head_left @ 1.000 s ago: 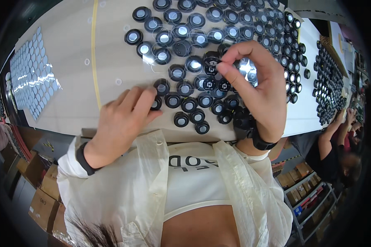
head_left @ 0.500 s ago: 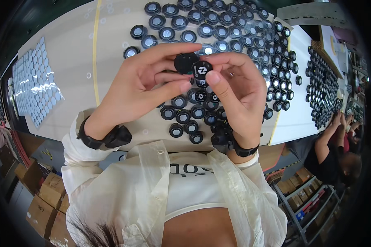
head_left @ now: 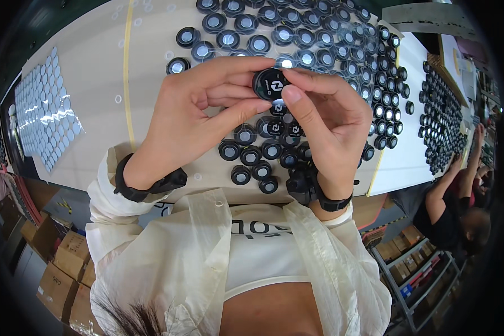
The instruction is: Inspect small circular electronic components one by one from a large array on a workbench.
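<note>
Between my hands, above the table, is a round black part (head_left: 260, 84). My left hand (head_left: 187, 115) grips its left side with the thumb below and the fingers behind. A smaller black disc with a white emblem (head_left: 276, 85) lies against the face of that part, overlapping its right side. My right hand (head_left: 333, 123) pinches this disc at its right edge between thumb and fingertips. Whether the two pieces are seated together I cannot tell. Under my hands lie several round black pieces with pale centres (head_left: 271, 149), a few bearing the same white emblem (head_left: 274, 128).
Many more round black pieces (head_left: 228, 39) spread over the beige table (head_left: 101, 84), some on clear plastic trays. At the left lies a sheet of pale round stickers (head_left: 50, 109). Further rows (head_left: 439, 112) fill the white surface at right, near another person's arm (head_left: 439, 187).
My right hand has brought the emblem disc against the round black part, where before they only partly overlapped at the edge. The black part has tilted and moved slightly right.
</note>
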The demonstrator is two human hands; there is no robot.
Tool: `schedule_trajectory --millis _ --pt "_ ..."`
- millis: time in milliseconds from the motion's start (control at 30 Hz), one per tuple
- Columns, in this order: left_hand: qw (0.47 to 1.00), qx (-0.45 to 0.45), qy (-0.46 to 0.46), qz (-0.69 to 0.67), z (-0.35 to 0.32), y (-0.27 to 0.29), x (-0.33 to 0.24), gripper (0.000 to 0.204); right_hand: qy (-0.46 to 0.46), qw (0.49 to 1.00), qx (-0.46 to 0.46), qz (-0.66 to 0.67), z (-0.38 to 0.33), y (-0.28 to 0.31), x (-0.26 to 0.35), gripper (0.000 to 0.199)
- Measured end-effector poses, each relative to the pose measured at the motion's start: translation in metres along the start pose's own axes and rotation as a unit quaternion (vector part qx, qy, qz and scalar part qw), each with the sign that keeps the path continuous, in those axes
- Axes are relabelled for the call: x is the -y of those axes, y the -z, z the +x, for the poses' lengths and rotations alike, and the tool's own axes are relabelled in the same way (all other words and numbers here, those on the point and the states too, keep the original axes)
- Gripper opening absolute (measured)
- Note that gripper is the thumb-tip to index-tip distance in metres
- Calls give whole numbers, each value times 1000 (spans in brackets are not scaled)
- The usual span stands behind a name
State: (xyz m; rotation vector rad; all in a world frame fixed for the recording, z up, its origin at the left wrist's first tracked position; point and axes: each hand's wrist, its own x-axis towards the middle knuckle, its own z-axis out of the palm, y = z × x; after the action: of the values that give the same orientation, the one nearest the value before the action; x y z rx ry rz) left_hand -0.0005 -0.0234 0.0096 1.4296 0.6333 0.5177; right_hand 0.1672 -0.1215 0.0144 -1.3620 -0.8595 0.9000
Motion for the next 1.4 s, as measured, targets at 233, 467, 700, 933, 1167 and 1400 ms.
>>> schedule_trajectory --millis 233,467,700,933,1167,1400 --pt "999 1 -23 48 -1 1 3 51 10 1000 2 -3 0 1 -2 13" --pt "998 -6 -22 53 -2 0 3 51 22 999 4 -31 1 1 -3 13" --pt "993 -1 -46 108 -2 2 9 50 94 985 26 -140 7 4 -9 14" --pt "998 -11 -26 48 2 4 15 44 186 947 40 -257 10 2 -13 14" --pt "928 53 -87 359 95 75 -24 42 109 943 -49 -309 11 21 3 23" --pt "813 -96 -280 502 182 125 -9 38 47 901 129 -411 4 21 5 18"
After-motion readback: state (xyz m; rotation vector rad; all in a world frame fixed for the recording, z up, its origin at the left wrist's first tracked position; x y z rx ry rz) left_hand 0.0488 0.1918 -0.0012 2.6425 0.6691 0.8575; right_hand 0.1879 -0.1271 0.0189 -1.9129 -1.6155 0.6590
